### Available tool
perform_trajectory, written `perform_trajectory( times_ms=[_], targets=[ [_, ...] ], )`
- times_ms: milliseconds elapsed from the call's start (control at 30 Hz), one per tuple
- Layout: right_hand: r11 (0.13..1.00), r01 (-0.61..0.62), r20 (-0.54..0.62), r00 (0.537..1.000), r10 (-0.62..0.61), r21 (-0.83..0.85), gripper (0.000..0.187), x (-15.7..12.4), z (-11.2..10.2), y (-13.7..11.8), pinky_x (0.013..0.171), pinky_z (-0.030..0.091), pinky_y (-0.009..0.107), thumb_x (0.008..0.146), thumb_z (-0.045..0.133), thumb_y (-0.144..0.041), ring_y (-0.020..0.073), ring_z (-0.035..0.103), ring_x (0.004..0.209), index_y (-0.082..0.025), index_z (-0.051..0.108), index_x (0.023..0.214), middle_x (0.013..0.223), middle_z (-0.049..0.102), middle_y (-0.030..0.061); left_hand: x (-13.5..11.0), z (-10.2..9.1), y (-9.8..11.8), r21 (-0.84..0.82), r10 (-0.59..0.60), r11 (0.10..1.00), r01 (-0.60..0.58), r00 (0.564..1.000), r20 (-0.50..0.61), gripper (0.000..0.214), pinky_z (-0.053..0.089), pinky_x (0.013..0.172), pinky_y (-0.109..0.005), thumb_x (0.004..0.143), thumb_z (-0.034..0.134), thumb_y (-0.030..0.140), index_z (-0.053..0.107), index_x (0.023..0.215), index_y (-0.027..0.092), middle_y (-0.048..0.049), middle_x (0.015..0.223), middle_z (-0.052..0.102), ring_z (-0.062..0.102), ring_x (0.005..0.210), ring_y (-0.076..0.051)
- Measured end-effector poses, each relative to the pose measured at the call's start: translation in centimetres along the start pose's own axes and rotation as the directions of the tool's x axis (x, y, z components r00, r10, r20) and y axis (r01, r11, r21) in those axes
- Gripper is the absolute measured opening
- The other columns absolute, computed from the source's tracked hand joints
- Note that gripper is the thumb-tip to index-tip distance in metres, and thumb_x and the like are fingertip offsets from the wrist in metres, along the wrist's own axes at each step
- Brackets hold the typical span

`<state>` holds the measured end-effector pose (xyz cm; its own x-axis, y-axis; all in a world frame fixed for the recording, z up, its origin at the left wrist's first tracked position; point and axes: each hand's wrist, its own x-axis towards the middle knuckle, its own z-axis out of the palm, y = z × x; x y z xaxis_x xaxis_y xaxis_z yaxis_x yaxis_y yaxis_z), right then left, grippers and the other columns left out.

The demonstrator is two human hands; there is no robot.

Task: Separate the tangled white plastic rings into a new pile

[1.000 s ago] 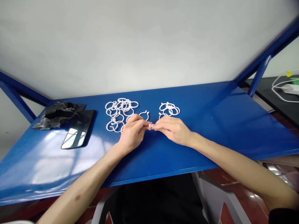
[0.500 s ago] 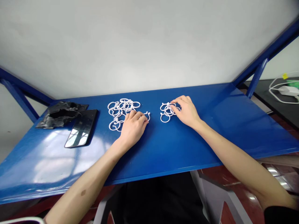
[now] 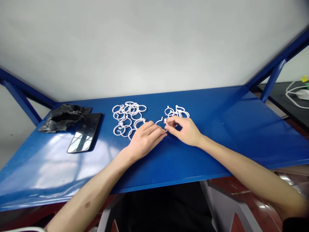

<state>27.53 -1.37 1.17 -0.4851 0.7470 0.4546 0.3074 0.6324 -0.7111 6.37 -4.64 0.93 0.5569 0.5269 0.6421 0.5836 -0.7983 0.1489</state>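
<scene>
My left hand (image 3: 146, 138) and my right hand (image 3: 184, 129) meet at the middle of the blue table (image 3: 231, 129). Between their fingertips is one white plastic ring (image 3: 162, 121), held open, each hand pinching one end. A larger pile of white rings (image 3: 127, 116) lies just beyond my left hand. A smaller pile of white rings (image 3: 177, 112) lies just beyond my right hand.
A black phone (image 3: 85, 132) lies at the left of the table beside a crumpled black plastic bag (image 3: 63, 116). A white wall stands behind. Blue frame bars (image 3: 272, 79) slant at both sides. White cables (image 3: 295, 93) lie on a dark surface at the far right.
Half a second ago my right hand was on the smaller pile and my left on a ring by the larger pile. Both hands have since come together on one ring.
</scene>
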Motion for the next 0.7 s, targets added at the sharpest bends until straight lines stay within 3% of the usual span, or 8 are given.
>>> perform_trajectory(
  times_ms=[100, 233, 300, 533, 700],
  targets=[
    [0.999, 0.021, -0.027, 0.999, -0.022, -0.039, 0.007, -0.02, -0.20, 0.23, 0.069, 0.056, 0.027, 0.096, 0.062, -0.028, 0.0136, 0.067, 0.069, -0.021, 0.065, 0.094, 0.082, 0.073, -0.0003, -0.02, -0.05, 0.33, -0.021, -0.012, 1.000, 0.011, 0.999, -0.051, 0.004, 0.054, 0.076, -0.028, 0.097, 0.060, 0.018, 0.063, 0.097, 0.022, -0.0013, 0.091, 0.073, 0.064, 0.078, -0.013],
    [0.982, 0.115, -0.037, 0.992, -0.122, -0.150, 0.011, -0.04, -0.44, 0.40, 0.068, 0.057, 0.028, 0.099, 0.059, -0.028, 0.0149, 0.068, 0.072, -0.021, 0.069, 0.100, 0.084, 0.074, 0.0016, -0.11, -0.24, 0.56, -0.041, -0.237, 0.971, 0.234, 0.958, -0.161, 0.009, 0.053, 0.067, -0.025, 0.095, 0.064, 0.027, 0.061, 0.099, 0.020, -0.0037, 0.093, 0.070, 0.066, 0.077, -0.013],
    [0.965, 0.167, -0.039, 0.983, -0.178, -0.200, 0.013, -0.07, -0.45, 0.41, 0.070, 0.057, 0.029, 0.100, 0.059, -0.026, 0.0152, 0.069, 0.074, -0.020, 0.070, 0.103, 0.086, 0.075, 0.0022, -0.15, -0.24, 0.48, -0.070, -0.327, 0.945, 0.321, 0.937, -0.120, 0.013, 0.052, 0.064, -0.024, 0.095, 0.065, 0.031, 0.062, 0.101, 0.020, -0.0023, 0.090, 0.071, 0.065, 0.072, -0.012],
    [0.913, 0.293, -0.008, 0.952, -0.307, -0.284, 0.017, -0.27, -0.23, 0.61, 0.074, 0.060, 0.032, 0.101, 0.058, -0.024, 0.0175, 0.073, 0.082, -0.020, 0.074, 0.106, 0.092, 0.078, 0.0049, -0.10, 0.17, 0.54, -0.228, -0.446, 0.868, 0.441, 0.894, 0.032, 0.016, 0.049, 0.058, -0.022, 0.098, 0.061, 0.033, 0.070, 0.092, 0.021, 0.0009, 0.078, 0.074, 0.063, 0.060, -0.011],
    [0.878, 0.346, 0.038, 0.935, -0.354, -0.330, 0.023, -0.83, 0.53, 0.78, 0.073, 0.060, 0.033, 0.103, 0.052, -0.020, 0.0184, 0.071, 0.083, -0.019, 0.073, 0.111, 0.093, 0.077, 0.0065, -0.16, 0.10, 1.01, -0.279, -0.518, 0.808, 0.519, 0.851, 0.083, 0.015, 0.052, 0.063, -0.024, 0.095, 0.060, 0.023, 0.071, 0.085, 0.021, 0.0002, 0.081, 0.077, 0.070, 0.069, -0.014]
  ],
)
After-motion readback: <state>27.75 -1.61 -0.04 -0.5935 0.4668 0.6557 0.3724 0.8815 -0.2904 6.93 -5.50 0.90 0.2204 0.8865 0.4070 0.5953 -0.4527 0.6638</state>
